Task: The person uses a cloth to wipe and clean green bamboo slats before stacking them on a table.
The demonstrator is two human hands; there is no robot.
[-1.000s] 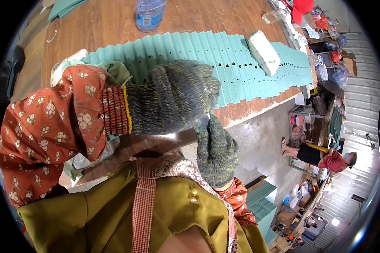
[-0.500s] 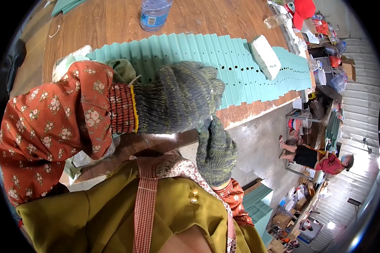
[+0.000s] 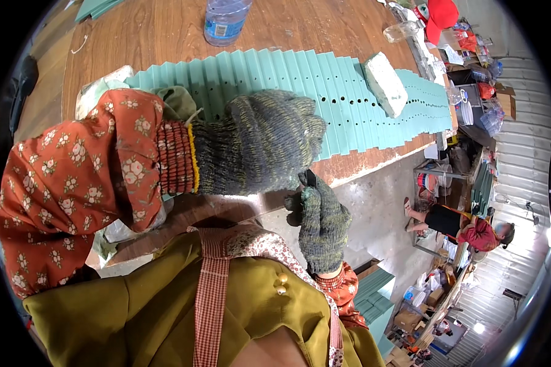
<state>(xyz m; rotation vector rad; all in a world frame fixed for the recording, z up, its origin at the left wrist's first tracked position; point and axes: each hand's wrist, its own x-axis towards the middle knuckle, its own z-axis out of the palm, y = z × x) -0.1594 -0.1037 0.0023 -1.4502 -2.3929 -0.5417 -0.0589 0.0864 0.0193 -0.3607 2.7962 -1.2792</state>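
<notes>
Left hand (image 3: 260, 142), in a knit glove, is curled knuckles-up over the near edge of the pleated green sheet (image 3: 349, 101) on the wooden table (image 3: 147, 37); can't tell if it grips. Right hand (image 3: 321, 223) is raised just below, pinching a small dark object (image 3: 309, 178).

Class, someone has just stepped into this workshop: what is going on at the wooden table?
A person in knitted grey-green work gloves stands at a wooden table. The left hand rests on a long pleated teal sheet with punched holes, weighted by a pale rectangular block. The right hand pinches a small dark object by the table's edge; what it is cannot be told.
</notes>
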